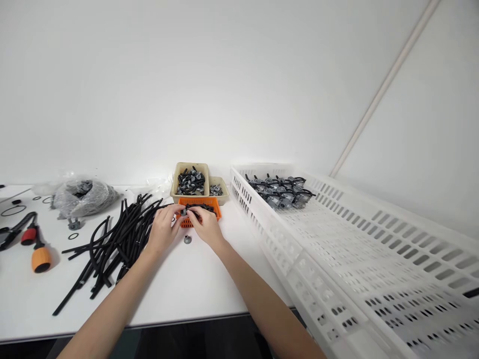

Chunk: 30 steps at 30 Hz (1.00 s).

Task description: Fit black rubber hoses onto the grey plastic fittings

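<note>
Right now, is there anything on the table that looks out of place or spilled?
Nothing looks clearly spilled. One small grey part lies loose in front of the orange basket, while similar-looking pieces sit in the beige trays; it may simply be set aside.

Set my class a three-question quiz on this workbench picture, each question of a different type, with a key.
1. True or false: the white crate stands left of the black tubes.
2. The small basket in front of the beige trays is: (A) blue (B) orange (C) green.
3. Fill in: next to the orange handle lies another handle, black and ____.

Key: 1. False; 2. B; 3. red.
</note>
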Each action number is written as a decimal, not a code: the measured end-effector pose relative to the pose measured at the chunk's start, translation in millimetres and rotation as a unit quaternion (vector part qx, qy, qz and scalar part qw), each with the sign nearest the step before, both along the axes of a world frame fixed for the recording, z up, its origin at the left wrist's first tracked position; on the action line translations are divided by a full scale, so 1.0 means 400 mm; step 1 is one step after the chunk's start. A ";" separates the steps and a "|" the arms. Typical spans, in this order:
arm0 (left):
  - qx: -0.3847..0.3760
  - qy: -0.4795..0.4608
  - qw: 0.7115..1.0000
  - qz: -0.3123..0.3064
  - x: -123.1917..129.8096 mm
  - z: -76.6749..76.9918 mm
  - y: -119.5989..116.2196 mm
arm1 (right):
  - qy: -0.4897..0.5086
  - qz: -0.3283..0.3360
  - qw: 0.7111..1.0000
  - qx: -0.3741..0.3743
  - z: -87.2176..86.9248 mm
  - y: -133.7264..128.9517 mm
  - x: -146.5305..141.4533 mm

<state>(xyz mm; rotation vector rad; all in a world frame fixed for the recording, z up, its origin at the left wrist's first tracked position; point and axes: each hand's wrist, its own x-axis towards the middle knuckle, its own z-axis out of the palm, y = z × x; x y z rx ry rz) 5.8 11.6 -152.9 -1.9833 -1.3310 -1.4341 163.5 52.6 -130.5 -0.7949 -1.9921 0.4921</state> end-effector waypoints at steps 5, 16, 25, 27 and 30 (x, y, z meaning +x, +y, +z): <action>0.021 0.015 0.999 -0.019 0.002 0.003 -0.004 | 0.022 0.047 0.998 -0.037 0.009 -0.006 -0.004; -0.004 0.003 0.999 -0.034 0.014 0.004 -0.010 | 0.110 0.145 0.962 -0.202 -0.004 0.015 -0.018; -0.003 0.030 1.000 0.001 0.016 0.005 -0.008 | 0.206 0.198 0.902 -0.325 -0.004 -0.003 -0.043; 0.008 0.043 0.999 0.004 0.014 0.005 -0.008 | 0.213 0.204 0.895 -0.336 -0.004 -0.006 -0.044; 0.000 0.053 0.999 0.007 0.011 0.006 -0.006 | 0.219 0.212 0.887 -0.347 -0.004 -0.011 -0.047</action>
